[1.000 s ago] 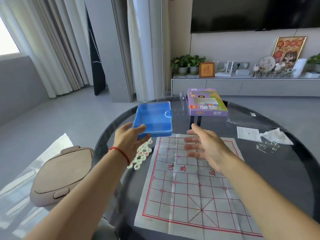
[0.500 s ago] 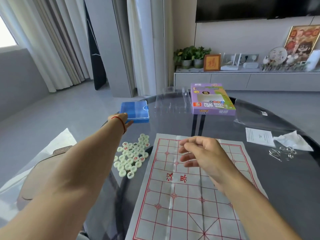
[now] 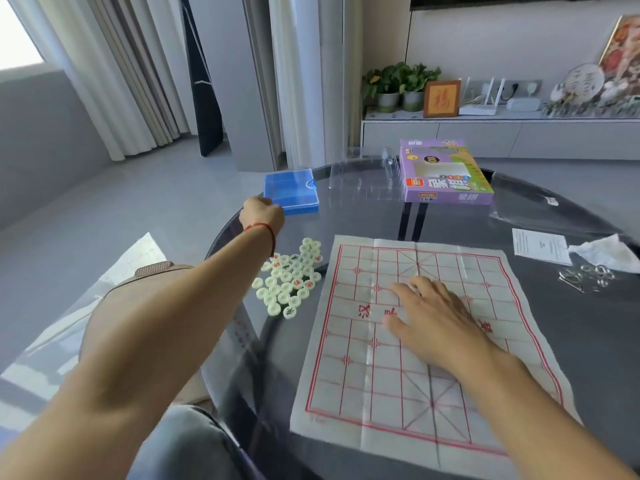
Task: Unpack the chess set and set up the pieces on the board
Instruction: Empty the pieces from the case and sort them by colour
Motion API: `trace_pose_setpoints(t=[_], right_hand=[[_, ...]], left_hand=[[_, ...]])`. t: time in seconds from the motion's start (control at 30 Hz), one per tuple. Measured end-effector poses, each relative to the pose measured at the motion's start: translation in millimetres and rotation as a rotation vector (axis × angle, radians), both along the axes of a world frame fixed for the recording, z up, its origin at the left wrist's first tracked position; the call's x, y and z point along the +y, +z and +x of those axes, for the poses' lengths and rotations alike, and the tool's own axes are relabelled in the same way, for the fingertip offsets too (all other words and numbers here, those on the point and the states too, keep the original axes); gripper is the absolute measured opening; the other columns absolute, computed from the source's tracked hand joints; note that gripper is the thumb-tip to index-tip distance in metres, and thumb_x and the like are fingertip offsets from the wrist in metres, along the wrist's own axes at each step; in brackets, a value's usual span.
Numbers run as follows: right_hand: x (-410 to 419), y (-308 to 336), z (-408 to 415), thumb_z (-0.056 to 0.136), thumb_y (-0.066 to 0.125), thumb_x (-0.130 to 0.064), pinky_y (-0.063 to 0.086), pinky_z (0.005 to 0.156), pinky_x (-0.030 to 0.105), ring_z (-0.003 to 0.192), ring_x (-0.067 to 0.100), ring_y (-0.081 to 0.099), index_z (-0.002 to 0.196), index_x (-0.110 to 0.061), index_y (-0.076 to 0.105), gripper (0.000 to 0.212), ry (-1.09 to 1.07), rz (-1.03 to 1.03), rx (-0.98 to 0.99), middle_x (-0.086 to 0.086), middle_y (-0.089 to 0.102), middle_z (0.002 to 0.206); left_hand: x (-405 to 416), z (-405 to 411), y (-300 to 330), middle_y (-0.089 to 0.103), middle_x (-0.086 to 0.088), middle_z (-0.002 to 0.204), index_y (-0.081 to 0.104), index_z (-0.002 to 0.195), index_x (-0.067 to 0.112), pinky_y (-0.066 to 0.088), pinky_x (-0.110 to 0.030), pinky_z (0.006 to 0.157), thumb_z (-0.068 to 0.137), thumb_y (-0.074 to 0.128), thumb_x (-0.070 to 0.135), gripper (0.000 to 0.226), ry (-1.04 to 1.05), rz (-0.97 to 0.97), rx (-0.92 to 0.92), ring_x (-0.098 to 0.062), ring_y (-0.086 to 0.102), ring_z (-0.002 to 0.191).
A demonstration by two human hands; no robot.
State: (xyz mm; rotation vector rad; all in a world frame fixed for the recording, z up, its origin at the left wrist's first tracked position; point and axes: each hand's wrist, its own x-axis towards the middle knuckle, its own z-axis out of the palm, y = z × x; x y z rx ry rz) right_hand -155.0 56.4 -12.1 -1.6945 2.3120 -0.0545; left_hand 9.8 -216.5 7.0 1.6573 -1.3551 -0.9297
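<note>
We see the left hand (image 3: 262,212) stretched out to the far left edge of the round dark glass tabletop (image 3: 568,341), its knuckles turned toward us at the near corner of the blue plastic case (image 3: 291,192); the hand touches or nearly touches the case, but its fingers are hidden behind the back of the hand, so we cannot tell whether they grip it. Half a second ago the case was still carried in that hand just above the table edge; now it lies flat on the tabletop, with its lid side up. A red string (image 3: 265,230) circles the left wrist. The right hand (image 3: 429,317), which hovered above the board with its fingers loosely curled a moment earlier, has come down and now lies palm-down on the paper board (image 3: 381,393), fingers straight and spread, pressing the sheet near the red characters along its middle. The board itself is a creased white sheet with a red grid, spread flat in front of us. The chess pieces (image 3: 289,278), pale green discs with red or dark marks, sit in a loose heap on the tabletop just left of the board, between it and the left forearm, much as they lay before. Farther back stands the purple cardboard box (image 3: 446,174), with a clear plastic tray (image 3: 360,174) beside it, between the box and the blue case. At the right edge lie a printed paper slip (image 3: 540,245), a crumpled tissue (image 3: 606,252) and some metal rings (image 3: 585,277).
</note>
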Motion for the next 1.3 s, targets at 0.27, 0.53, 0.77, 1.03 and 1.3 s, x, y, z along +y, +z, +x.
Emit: trace_pose_setpoints(t=[0.27,0.53,0.77,1.03,1.3], right_hand=[[-1.7,-4.7,-5.7,0.105,0.034,-0.047,0.012,0.125,0.047,0.155,0.026,0.014,0.160,-0.027,0.021,0.060,0.018,-0.049,-0.001,0.003,0.011,0.170],[44.4,8.1,26.8,0.103,0.037,-0.054,0.013,0.125,0.054,0.157,0.024,0.007,0.161,-0.036,0.017,0.064,-0.023,0.003,0.019,0.000,0.007,0.171],[58.0,-6.2,54.4,0.103,0.019,-0.062,0.005,0.121,0.061,0.156,0.030,-0.004,0.163,-0.034,0.002,0.068,-0.128,0.065,0.116,0.007,-0.001,0.170],[28.2,15.7,41.2,0.104,0.020,-0.059,0.023,0.117,0.062,0.150,0.036,0.023,0.160,-0.023,0.018,0.067,0.021,0.087,0.283,0.016,0.019,0.165],[-40.1,35.5,74.1,0.101,0.058,-0.039,0.052,0.085,0.037,0.109,0.020,0.060,0.133,-0.024,0.060,0.035,0.655,-0.150,0.248,-0.003,0.061,0.121]], left_hand=[[139.0,45.1,-15.0,0.059,-0.002,0.125,0.068,0.111,0.023,0.048,-0.033,0.099,0.082,0.062,0.000,0.037,-0.583,-0.412,-0.355,-0.023,0.054,0.116],[187.1,91.7,-20.1,0.062,0.003,0.132,0.070,0.118,0.021,0.034,-0.033,0.111,0.086,0.065,0.010,0.034,-0.722,-0.607,-0.562,-0.022,0.046,0.129],[213.9,91.8,-26.4,0.056,0.006,0.137,0.065,0.126,0.025,0.035,-0.034,0.111,0.089,0.062,0.023,0.037,-0.801,-0.561,-0.612,-0.018,0.037,0.130],[176.5,107.5,1.9,0.068,-0.002,0.115,0.070,0.115,0.026,0.049,-0.040,0.094,0.084,0.063,0.020,0.032,-0.631,-0.496,-0.720,-0.029,0.052,0.111],[153.8,127.3,3.2,0.070,-0.007,0.103,0.071,0.110,0.018,0.048,-0.029,0.085,0.084,0.065,0.012,0.027,-0.648,-0.344,-0.710,-0.025,0.065,0.098]])
